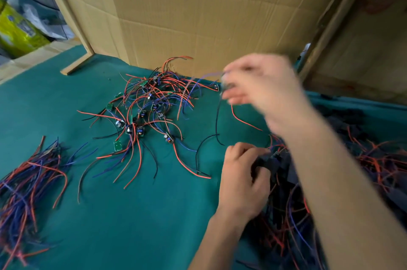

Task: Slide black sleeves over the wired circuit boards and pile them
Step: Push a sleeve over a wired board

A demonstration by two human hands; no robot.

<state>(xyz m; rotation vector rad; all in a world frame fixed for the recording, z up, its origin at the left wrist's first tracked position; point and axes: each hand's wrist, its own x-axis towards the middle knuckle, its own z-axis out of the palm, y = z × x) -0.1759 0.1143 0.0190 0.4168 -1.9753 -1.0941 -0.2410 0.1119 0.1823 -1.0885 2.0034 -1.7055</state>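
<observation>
From the head camera, a green cloth (pixel 114 214) is seen spread over the work surface, with cardboard (pixel 198 9) standing behind it; a loose heap of wired circuit boards (pixel 149 106) is scattered at the middle of the cloth, red, blue and black leads splayed out in all directions; a bundle of wires (pixel 26 181) is laid at the left edge, well apart from that heap; the left hand (pixel 240 179) is lowered at the near right, its fingers curled round a black sleeve (pixel 267 163) at the edge of a dark pile of sleeved pieces (pixel 374 166); the right hand (pixel 262 87) is raised above the cloth and heavily blurred, something small with trailing leads appears to be pinched at its fingertips, though the grip cannot be told for certain; a thin red lead (pixel 244 121) is seen hanging below it.
</observation>
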